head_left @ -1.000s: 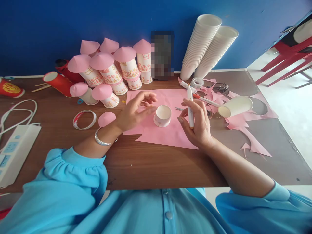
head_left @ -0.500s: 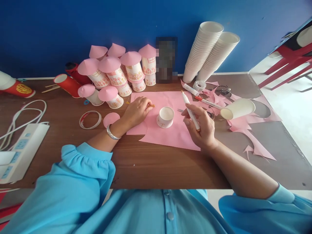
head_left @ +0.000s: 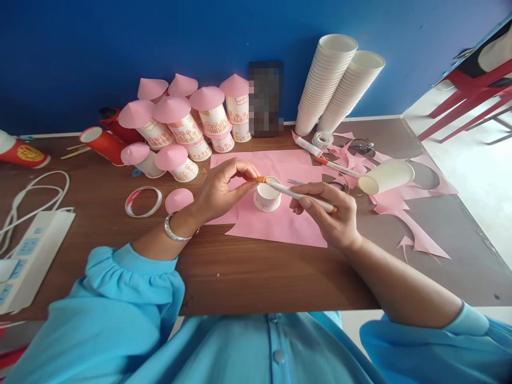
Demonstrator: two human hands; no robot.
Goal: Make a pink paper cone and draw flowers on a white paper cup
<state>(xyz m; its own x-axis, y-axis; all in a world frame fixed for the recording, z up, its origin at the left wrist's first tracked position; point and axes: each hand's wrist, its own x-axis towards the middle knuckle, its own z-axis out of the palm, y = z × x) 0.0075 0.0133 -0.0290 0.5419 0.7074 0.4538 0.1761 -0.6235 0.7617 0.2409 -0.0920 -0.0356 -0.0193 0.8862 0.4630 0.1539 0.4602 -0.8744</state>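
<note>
My right hand [head_left: 330,210] is closed around a white marker [head_left: 298,196] whose tip points left. Between thumb and finger of my left hand [head_left: 224,186] is the marker's orange cap [head_left: 261,180], right at the tip; whether it is pushed on fully I cannot tell. Below the marker stands a short white paper cup [head_left: 267,204] with a small drawing on its side, upright on pink paper [head_left: 276,228]. Scissors [head_left: 338,185] lie partly hidden behind my right hand.
Several decorated cups with pink cone roofs [head_left: 172,109] stand at the back left. Two tall stacks of paper cups [head_left: 326,80] lean by the wall. Pink scraps [head_left: 424,237], a lying cup [head_left: 390,177] and a red-ended marker [head_left: 338,167] are right; a tape roll [head_left: 143,214] and power strip [head_left: 40,250] left.
Both hands have come together above the cup. The marker has turned from pointing up to pointing left, and its tip now meets the orange cap in my left hand.
</note>
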